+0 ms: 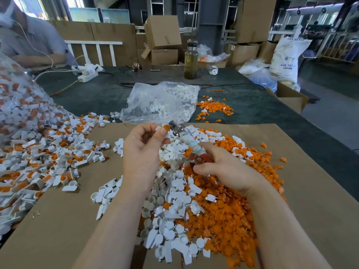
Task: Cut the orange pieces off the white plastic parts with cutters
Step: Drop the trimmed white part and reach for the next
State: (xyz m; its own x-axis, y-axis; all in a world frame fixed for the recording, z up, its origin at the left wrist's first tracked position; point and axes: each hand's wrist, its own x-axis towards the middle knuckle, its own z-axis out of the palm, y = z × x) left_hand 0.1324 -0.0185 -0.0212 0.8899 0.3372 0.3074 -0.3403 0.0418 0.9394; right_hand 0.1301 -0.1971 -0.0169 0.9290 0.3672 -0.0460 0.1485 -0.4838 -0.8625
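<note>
My left hand pinches a small white plastic part with an orange piece between thumb and fingertips, above the cardboard. My right hand grips the cutters by their cloth-wrapped, red-ended handles; the metal jaws point up-left and touch the orange piece. Below both hands lies a heap of trimmed white parts. A pile of cut orange pieces spreads to the right of it. A large heap of uncut white-and-orange parts fills the left side.
Brown cardboard covers the near table. A clear bag of white parts lies behind the hands, with a small orange pile on the green cloth. A bottle, power strip and a seated person are farther back.
</note>
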